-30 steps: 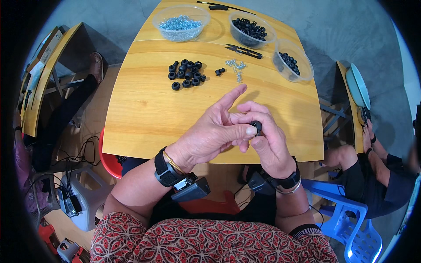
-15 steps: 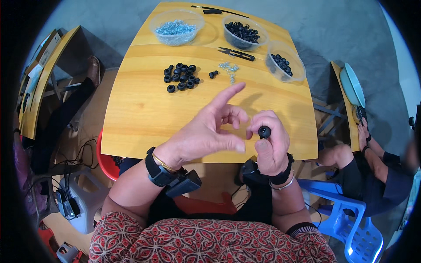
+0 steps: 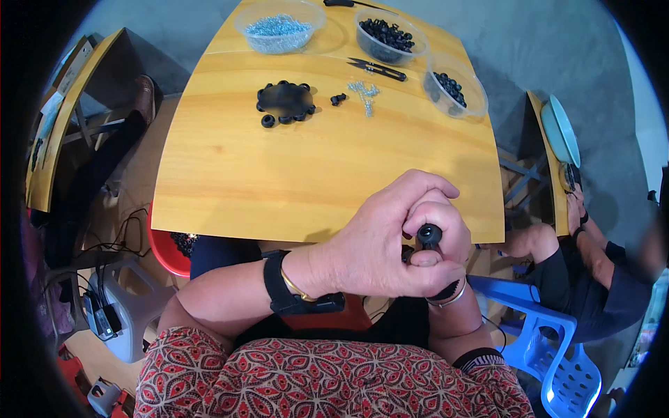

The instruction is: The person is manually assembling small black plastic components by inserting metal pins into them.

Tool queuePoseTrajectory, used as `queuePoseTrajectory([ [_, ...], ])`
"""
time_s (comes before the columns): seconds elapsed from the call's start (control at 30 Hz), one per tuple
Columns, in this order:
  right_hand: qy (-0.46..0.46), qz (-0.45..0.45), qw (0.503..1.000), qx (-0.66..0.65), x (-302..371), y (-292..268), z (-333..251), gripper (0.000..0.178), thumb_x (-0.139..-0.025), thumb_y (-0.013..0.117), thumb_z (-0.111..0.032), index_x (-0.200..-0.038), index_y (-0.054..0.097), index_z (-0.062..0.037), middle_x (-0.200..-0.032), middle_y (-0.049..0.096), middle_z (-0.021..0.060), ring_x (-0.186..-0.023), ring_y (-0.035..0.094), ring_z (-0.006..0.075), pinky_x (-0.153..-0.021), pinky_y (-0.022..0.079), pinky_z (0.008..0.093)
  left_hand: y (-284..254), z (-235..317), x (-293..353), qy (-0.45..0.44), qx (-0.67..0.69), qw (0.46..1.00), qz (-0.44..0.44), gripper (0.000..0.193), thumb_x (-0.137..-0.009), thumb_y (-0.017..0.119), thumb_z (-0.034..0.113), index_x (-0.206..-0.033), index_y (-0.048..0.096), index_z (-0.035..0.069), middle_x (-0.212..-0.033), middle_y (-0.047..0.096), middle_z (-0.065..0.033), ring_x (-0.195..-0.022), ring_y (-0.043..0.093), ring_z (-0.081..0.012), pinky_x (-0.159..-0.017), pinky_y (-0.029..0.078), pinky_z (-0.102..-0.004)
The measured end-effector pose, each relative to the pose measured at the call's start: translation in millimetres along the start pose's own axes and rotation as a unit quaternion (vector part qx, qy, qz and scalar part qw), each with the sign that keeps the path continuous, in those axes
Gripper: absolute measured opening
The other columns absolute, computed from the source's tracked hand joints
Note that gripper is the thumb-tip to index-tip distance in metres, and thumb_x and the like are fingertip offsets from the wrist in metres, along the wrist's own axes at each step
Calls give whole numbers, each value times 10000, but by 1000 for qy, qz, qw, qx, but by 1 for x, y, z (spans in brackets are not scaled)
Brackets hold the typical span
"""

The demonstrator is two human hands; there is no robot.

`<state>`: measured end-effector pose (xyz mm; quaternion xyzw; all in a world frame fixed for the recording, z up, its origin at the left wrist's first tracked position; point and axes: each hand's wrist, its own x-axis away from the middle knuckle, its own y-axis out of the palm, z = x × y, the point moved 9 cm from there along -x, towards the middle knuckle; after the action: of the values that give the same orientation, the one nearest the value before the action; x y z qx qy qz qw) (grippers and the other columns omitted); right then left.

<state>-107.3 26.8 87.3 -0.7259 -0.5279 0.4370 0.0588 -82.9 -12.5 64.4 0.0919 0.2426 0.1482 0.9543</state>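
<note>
In front of the table's near edge my hands are together. My right hand [image 3: 451, 224] is closed around a small black rounded part [image 3: 430, 235] with a dark opening on its end. Wrapped over that fist, my left hand [image 3: 369, 240] has its fingers across the top and its thumb below. Whether the left fingers also touch the part is hidden. On the table [image 3: 230, 174] lies a cluster of similar black parts [image 3: 268, 121], its middle blurred. Beside it are a few smaller black pieces [image 3: 338, 99] and a scatter of tiny silvery pieces [image 3: 367, 96].
Black thread snips [image 3: 377, 69] lie near clear bowls: one of bluish shiny pieces [image 3: 279, 26], one of black parts [image 3: 387, 36], one of small black pieces [image 3: 449, 90]. A red basin [image 3: 164, 247] stands below left. A person [image 3: 592, 258] sits right, by a blue chair [image 3: 536, 327].
My left hand has moved right and closed over my right hand. The right hand, still holding the black part, has come slightly lower. The table sits a little higher in view.
</note>
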Motion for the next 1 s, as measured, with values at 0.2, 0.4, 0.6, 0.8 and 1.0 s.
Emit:
queuePoseTrajectory([
  [0.2,-35,14,998,-52,-3,-12,-13,389,-837,510,-412,-861,459,-27,-672,470,99,-540,482,251,-468,374,316,6,19,-4,46,-42,997,44,354,-594,656,78,-884,461,28,-818,481,-88,-725,523,-203,-644,431,-291],
  [0.4,1,36,997,-63,5,-4,-2,353,-820,546,-360,-873,464,-21,-667,462,103,-535,470,248,-464,364,328,-1,9,-2,12,-47,998,46,417,-606,662,110,-939,429,18,-905,493,-85,-780,515,-188,-667,423,-282],
  [0.6,5,76,991,-111,4,-26,11,378,-859,471,-391,-917,458,-18,-783,503,134,-696,516,268,-669,432,362,-24,-5,-4,-65,25,997,22,728,-679,690,344,-1237,367,7,-1109,427,-61,-997,445,-160,-837,383,-289],
  [0.8,-66,30,997,41,-12,-28,0,437,-874,388,-455,-923,460,-27,-1012,522,209,-874,494,324,-822,378,416,-22,-36,11,-243,271,931,9,319,-854,552,298,-979,550,5,-790,533,-22,-721,516,-102,-626,434,-232],
  [1.0,-27,0,999,-46,-14,-20,8,478,-871,369,-483,-915,477,-20,-1067,510,220,-937,477,333,-836,367,413,1,-34,12,-276,481,832,-26,234,-868,527,252,-895,567,23,-756,546,-32,-656,514,-100,-554,441,-239],
])
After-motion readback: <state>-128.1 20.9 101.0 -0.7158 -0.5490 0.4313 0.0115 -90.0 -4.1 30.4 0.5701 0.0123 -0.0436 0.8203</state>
